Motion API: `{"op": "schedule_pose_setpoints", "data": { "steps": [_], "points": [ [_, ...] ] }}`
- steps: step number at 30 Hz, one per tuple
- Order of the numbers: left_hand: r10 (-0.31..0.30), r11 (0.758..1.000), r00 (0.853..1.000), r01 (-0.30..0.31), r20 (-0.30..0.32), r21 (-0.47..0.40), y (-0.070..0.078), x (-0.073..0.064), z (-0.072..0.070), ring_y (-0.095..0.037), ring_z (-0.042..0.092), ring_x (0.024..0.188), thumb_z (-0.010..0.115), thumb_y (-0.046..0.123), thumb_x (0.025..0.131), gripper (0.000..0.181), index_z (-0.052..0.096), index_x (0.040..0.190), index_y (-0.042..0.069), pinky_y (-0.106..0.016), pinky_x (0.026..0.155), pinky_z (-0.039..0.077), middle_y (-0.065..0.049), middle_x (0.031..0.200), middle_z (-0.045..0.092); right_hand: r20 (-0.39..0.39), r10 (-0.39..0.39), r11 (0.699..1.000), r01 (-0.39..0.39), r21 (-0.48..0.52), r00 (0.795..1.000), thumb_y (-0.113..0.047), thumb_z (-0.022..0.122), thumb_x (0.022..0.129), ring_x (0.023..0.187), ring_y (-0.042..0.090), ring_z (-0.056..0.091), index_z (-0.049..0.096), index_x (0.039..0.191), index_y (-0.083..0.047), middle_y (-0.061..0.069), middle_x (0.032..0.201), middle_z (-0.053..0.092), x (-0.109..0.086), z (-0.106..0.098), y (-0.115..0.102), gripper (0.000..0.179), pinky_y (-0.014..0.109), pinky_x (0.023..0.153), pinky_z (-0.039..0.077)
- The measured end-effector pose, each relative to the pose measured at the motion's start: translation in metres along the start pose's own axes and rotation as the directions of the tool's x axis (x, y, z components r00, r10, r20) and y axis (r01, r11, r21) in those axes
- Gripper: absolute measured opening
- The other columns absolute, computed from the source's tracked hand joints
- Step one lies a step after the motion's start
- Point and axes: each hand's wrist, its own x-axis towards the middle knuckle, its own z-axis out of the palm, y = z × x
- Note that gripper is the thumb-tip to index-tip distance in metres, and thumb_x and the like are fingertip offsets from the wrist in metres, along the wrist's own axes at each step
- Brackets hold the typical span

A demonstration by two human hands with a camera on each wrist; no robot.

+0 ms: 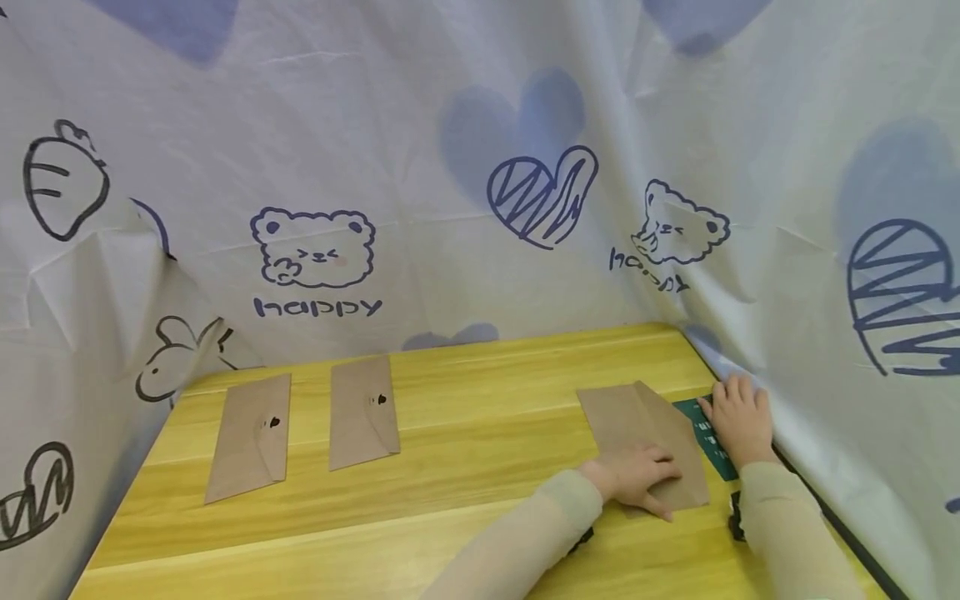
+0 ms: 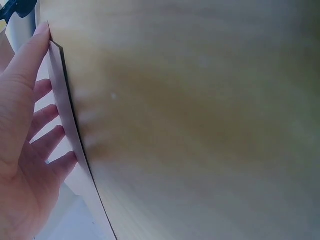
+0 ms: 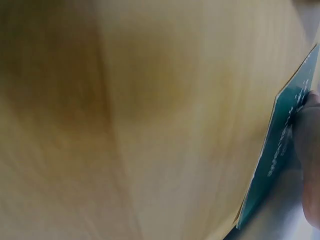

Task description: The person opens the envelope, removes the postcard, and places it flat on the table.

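Note:
My left hand (image 1: 637, 477) rests on a brown paper envelope (image 1: 618, 417) at the right of the table, its fingers spread over the lower part. In the left wrist view, that hand (image 2: 25, 135) lies along the paper with its fingers extended. A dark green card (image 1: 708, 437) with pale printing sits at the envelope's right side, its left part hidden by the paper. My right hand (image 1: 742, 421) lies at the card's right edge, fingers pointing away from me. The right wrist view shows the green card (image 3: 282, 135) with the hand touching its printed face.
Two more brown envelopes, one at far left (image 1: 251, 442) and one beside it (image 1: 362, 417), lie closed, each with a small black mark. The yellow wood-grain table (image 1: 480, 417) meets a printed white curtain (image 1: 420, 167) behind and at the right.

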Motion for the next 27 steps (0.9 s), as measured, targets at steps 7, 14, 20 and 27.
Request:
{"op": "schedule_pose_setpoints", "data": {
  "steps": [7,14,20,27],
  "points": [
    [-0.001,1.0,1.0,0.001,0.003,-0.008,0.0,0.001,-0.001,-0.005,0.031,0.143,0.049,0.072,0.086,0.072,0.037,0.148,0.037,-0.019,0.118,0.024,0.013,0.154,0.034,0.028,-0.015,1.0,0.015,0.011,0.999,-0.029,0.062,0.093,0.107,0.042,0.038,0.045,0.108,0.006,0.026,0.111,0.039,0.002,-0.008,-0.001,0.041,0.057,0.082,0.034],
    [-0.038,0.999,0.999,0.038,0.015,-0.005,0.004,-0.003,-0.003,-0.005,0.027,0.146,0.048,0.071,0.087,0.07,0.035,0.149,0.039,-0.022,0.119,0.024,0.015,0.155,0.032,0.08,-0.05,0.994,0.042,0.098,0.996,-0.026,0.058,0.096,0.12,0.044,0.039,0.048,0.121,0.003,0.027,0.125,0.046,0.002,-0.019,0.001,0.04,0.062,0.093,0.035],
    [-0.063,0.994,0.998,0.062,-0.009,-0.088,0.006,-0.012,-0.007,-0.006,0.03,0.145,0.047,0.069,0.089,0.067,0.038,0.147,0.037,-0.024,0.118,0.026,0.014,0.154,0.034,0.166,-0.145,0.987,0.132,0.087,0.975,-0.031,0.059,0.095,0.131,0.042,0.038,0.055,0.13,0.0,0.021,0.134,0.053,-0.012,-0.024,0.009,0.046,0.064,0.105,0.031],
    [-0.079,0.978,0.993,0.06,-0.091,-0.199,-0.003,-0.033,-0.009,-0.009,0.038,0.141,0.052,0.062,0.092,0.065,0.042,0.147,0.029,-0.022,0.116,0.031,0.006,0.153,0.039,0.29,-0.13,0.989,0.103,0.106,0.948,-0.037,0.05,0.1,0.139,0.042,0.029,0.053,0.137,-0.003,0.02,0.138,0.054,-0.027,-0.023,0.016,0.051,0.065,0.111,0.021]
  ]
}}
